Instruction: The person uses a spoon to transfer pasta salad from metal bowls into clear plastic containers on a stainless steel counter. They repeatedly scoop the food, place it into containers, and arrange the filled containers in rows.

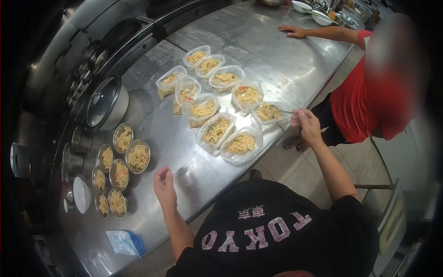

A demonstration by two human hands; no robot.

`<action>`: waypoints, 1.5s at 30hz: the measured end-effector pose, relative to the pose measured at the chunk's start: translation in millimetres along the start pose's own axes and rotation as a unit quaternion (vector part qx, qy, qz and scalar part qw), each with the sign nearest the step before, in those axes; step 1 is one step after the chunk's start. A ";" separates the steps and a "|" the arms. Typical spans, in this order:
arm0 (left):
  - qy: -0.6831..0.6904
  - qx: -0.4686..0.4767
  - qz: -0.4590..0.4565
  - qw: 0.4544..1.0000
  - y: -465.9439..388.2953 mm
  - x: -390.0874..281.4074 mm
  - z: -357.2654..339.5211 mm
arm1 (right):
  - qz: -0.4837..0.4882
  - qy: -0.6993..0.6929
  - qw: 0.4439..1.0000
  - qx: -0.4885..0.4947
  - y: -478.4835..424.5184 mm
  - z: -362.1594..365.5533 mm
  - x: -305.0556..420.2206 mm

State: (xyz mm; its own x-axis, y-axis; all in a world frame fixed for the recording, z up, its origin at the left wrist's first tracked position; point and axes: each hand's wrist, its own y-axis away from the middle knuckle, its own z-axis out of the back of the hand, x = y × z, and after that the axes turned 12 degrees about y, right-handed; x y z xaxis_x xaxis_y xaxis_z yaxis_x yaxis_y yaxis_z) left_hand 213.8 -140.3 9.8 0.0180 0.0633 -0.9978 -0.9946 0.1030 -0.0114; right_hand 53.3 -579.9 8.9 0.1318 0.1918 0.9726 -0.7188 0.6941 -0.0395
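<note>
Several open clear plastic bags of noodle-like food stand in a cluster on the stainless steel table. My right hand grips the handle of a metal utensil, whose other end rests in the food of the rightmost bag. Nearer to me stand two more filled bags, one close to the table edge. My left hand is over the table with fingers curled, and no object shows in it. To its left are several metal bowls of the same food, the largest closest to the hand.
At the left stand a large white pot with a glass lid, metal pots, a white bowl and a blue-and-white plastic packet. A person in a red shirt leans a hand on the table's far right. Bowls lie beyond.
</note>
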 end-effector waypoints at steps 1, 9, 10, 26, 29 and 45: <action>-0.011 0.004 -0.021 1.000 1.3 -1.8 -8.2 | 0.041 0.066 0.997 0.009 3.8 0.1 4.3; -0.168 0.320 -0.374 0.854 3.9 -52.7 -177.3 | 0.323 0.330 0.886 0.030 13.6 7.5 38.9; -0.197 0.344 -0.396 0.828 6.2 -56.3 -197.4 | 0.326 0.335 0.884 0.031 13.6 8.7 38.5; -0.250 0.199 -0.345 0.883 -36.6 -59.2 -230.5 | -0.001 -0.160 0.986 -0.046 -6.1 33.1 -6.8; -0.166 0.053 -0.223 0.959 -119.9 -41.4 -180.3 | -0.078 -0.364 0.928 -0.009 -17.2 25.0 -9.7; -0.271 0.055 0.087 0.957 -248.0 5.3 -145.7 | 0.158 0.092 0.945 0.272 -115.7 -213.9 88.3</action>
State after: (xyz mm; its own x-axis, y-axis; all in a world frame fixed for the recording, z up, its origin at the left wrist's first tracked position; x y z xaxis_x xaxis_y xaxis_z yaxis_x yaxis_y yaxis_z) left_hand 445.8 -310.2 -2.2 -0.0674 0.5915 -0.8035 -0.9709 0.1464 0.1893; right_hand 294.2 -494.9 50.3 -0.0668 0.4819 0.8737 -0.9799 0.1331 -0.1483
